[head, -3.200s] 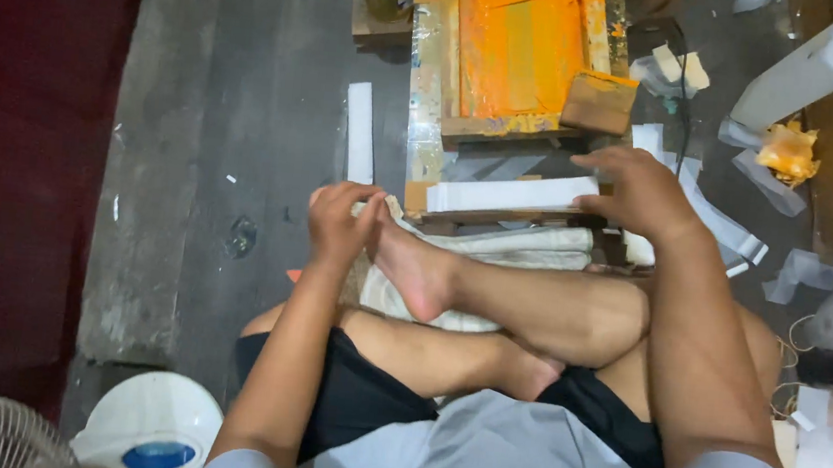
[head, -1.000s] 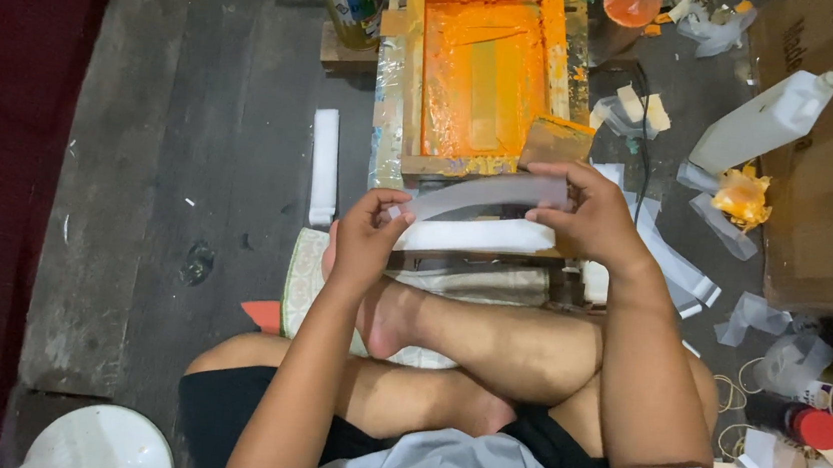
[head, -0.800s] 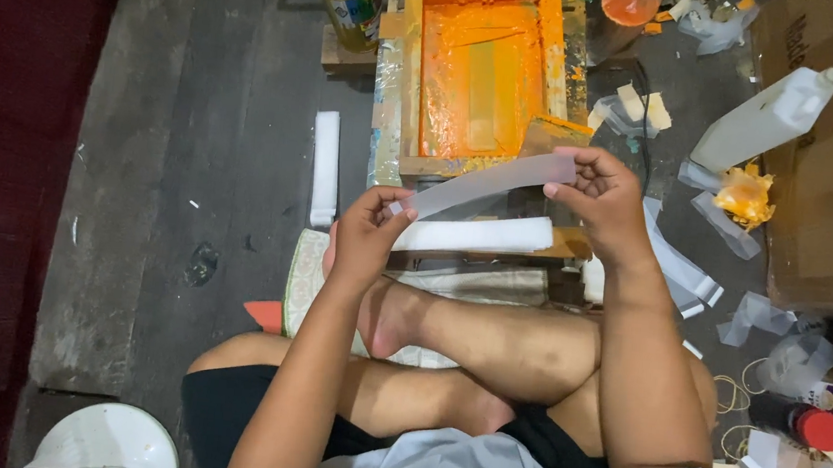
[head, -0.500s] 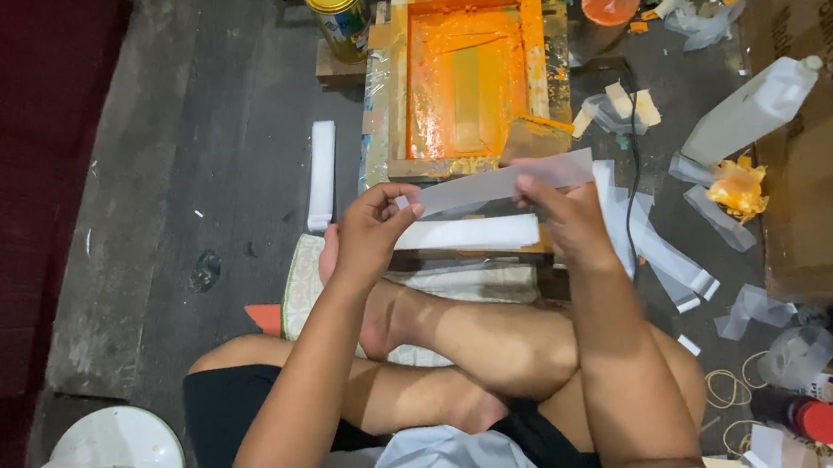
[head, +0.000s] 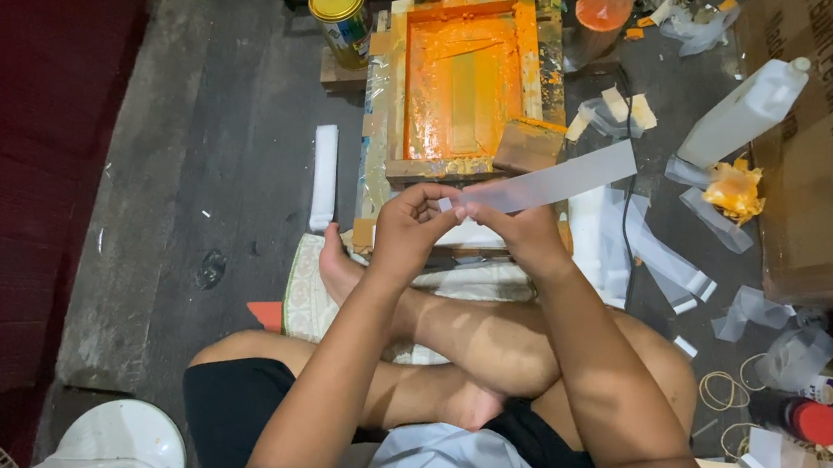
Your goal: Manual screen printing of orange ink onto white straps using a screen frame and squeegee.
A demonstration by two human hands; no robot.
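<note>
Translucent strip [head: 551, 184] held in air above lower edge of orange printing frame [head: 462, 77]. Long axis runs from lower left, at hands, up and right. Left hand [head: 409, 231] and right hand [head: 522, 235] both at lower-left end, close together; fingers [head: 448, 199] pinched on strip end. Far end free, unsupported, extends past right hand. Person seated cross-legged on floor [head: 243, 149].

The floor was bare grey concrete [head: 243, 149], stained and littered with scraps. A dark red carpet edge [head: 24, 129] lay far left of the hands, a brown cardboard box [head: 823, 179] to their right.
</note>
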